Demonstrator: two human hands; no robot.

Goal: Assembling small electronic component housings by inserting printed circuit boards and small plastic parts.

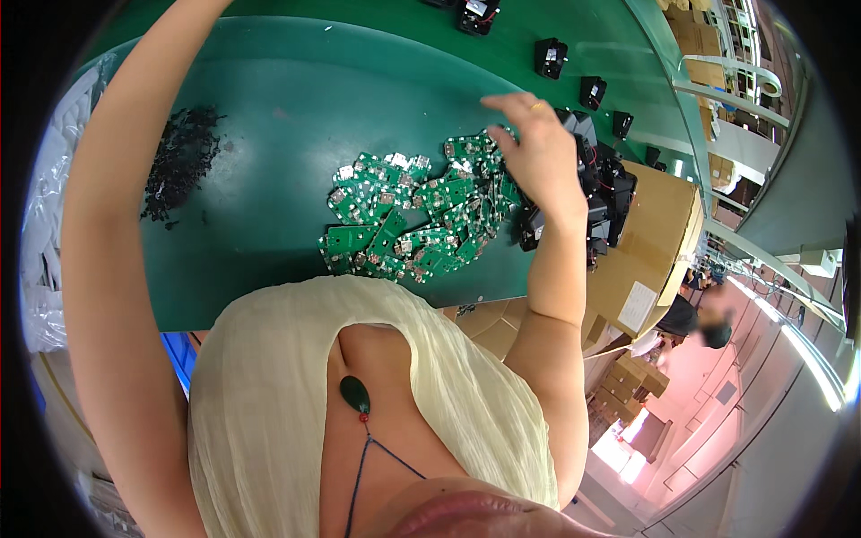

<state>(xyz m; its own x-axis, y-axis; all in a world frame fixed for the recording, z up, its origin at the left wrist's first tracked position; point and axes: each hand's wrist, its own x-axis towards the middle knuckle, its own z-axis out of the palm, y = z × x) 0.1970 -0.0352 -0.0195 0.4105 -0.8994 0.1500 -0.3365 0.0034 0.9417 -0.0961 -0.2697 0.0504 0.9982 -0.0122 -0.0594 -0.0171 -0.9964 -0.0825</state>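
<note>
My right hand (pixel 543 152) hovers over the right end of a heap of green circuit boards (pixel 350 238). Its thumb and index finger are spread, and nothing shows between them. Black plastic housings with red wires (pixel 619 193) are piled just right of that hand, partly hidden by it. My left arm reaches far forward along the left side, and the hand itself lies beyond the upper edge of the picture. Beside that arm is a scattered pile of small black parts (pixel 182 161) on the green table mat (pixel 287 117).
A green conveyor surface (pixel 502 67) runs behind the table, carrying a row of black housings (pixel 550 58). An opened cardboard box (pixel 650 233) stands at the right against the pile. Clear plastic bags (pixel 43 224) line the left edge. Another person (pixel 691 318) is in the far right background.
</note>
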